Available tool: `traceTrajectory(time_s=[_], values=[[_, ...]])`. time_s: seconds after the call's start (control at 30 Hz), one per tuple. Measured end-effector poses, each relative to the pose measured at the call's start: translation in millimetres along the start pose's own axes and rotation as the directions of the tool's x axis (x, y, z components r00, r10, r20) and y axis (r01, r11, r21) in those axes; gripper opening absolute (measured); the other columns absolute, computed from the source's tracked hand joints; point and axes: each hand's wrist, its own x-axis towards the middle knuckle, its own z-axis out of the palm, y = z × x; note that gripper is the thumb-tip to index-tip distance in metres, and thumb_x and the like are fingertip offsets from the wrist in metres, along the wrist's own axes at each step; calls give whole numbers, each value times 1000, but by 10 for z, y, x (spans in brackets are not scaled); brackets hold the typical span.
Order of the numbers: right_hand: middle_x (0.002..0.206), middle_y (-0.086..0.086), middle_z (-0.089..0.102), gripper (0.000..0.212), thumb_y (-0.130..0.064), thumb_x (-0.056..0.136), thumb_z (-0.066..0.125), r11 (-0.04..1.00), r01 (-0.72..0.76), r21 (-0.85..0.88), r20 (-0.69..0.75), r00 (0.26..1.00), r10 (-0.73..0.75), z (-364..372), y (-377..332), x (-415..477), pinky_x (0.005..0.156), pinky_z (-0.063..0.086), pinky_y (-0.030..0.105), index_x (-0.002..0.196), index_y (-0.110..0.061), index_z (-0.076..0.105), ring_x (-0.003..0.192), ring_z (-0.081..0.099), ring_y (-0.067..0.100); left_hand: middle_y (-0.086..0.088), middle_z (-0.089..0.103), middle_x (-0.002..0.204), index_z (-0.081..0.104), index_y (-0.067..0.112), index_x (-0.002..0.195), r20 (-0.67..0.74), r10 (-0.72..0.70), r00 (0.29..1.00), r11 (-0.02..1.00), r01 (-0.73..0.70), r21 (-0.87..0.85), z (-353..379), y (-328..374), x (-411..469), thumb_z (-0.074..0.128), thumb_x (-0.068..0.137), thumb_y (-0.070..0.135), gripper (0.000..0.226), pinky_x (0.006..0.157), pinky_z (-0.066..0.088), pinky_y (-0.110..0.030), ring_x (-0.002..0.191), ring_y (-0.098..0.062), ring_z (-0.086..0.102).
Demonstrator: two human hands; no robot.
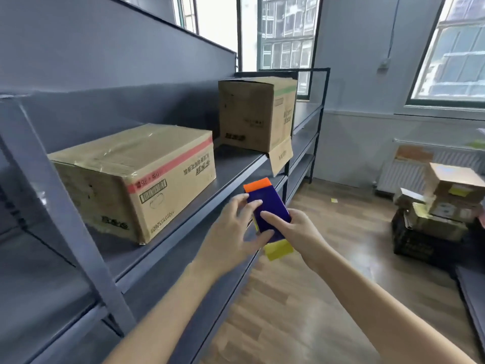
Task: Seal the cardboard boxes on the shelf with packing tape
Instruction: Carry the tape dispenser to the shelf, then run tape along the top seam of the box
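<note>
Both my hands hold a purple tape dispenser (267, 208) with an orange end and a yellow end, in front of the shelf edge. My left hand (233, 232) grips its left side, fingers over the top and thumb underneath. My right hand (296, 232) grips its right side with a finger lying across the purple face. On the grey shelf (236, 166) lies a wide cardboard box (136, 177) with a red stripe and clear tape across its top. Farther right stands a taller cardboard box (254, 114) whose bottom flap hangs over the shelf edge.
A grey steel upright (65, 219) of the rack crosses the left foreground. Lower shelves (301, 164) run below. A pile of small cartons (443, 203) sits on a black crate at the right, on the wooden floor (315, 298). Windows lie behind.
</note>
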Motion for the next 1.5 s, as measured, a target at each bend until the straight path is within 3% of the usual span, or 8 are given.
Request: traceTrajectory(time_s=[0.17,0.33,0.57,0.8,1.1,1.33,1.43,1.5], values=[[62,-3,65,18,-26,85,65,994,107,-32,54,993,-106,5,-249,1075,49,43,12,73,-13,63,54,59,3,1,41,137,48,20,132,-94,-54,994,998,56,20,-116,-540,886,31,92,51,53,99,26,-14,126,-8,34],[72,1,71,15,-26,85,65,986,168,10,219,962,-166,51,-569,2007,63,53,23,82,-12,67,66,66,12,-1,49,131,49,14,129,-275,-215,937,959,255,121,-463,-1213,1538,46,94,32,39,96,27,-18,122,-16,40],[67,1,72,25,-25,84,65,972,181,152,434,871,-231,291,-943,2959,45,48,17,61,-20,72,57,68,10,-8,46,135,50,19,129,-312,-636,706,563,701,437,-973,-2110,1620,44,92,47,48,103,32,-41,125,-28,39],[82,11,72,18,-28,81,67,968,159,193,671,699,-248,746,-1203,3824,61,54,27,81,-10,67,68,68,20,0,30,151,35,34,140,-263,-788,556,334,746,576,-996,-2340,1673,28,90,63,58,113,18,-48,138,-27,25],[64,10,63,17,-19,82,55,982,-43,183,905,397,-151,1183,-1405,4499,49,48,21,88,-4,62,49,57,18,5,22,153,32,43,140,-233,-831,505,338,791,510,-980,-2257,1734,33,87,63,56,114,14,-43,138,-23,15],[54,4,54,27,-28,75,58,986,-60,156,969,204,-141,1448,-1501,4817,45,43,18,95,-10,59,41,47,14,3,17,155,33,43,139,-152,-802,577,455,757,469,-873,-2325,1995,36,89,60,53,115,7,-46,142,-22,8],[51,1,52,37,-46,74,61,991,-56,124,969,224,-109,1568,-1515,4904,43,43,18,94,-14,63,38,44,11,-2,39,146,49,31,133,-192,-765,614,545,777,316,-882,-2384,2099,44,95,35,39,109,26,-35,130,-18,37],[52,2,53,44,-50,67,64,993,-33,109,969,224,-99,1632,-1535,4951,42,44,19,93,-15,65,37,45,10,-8,59,125,59,17,120,-287,-816,502,530,848,-24,-1021,-2395,2140,42,94,11,32,83,43,-25,94,-12,58]])
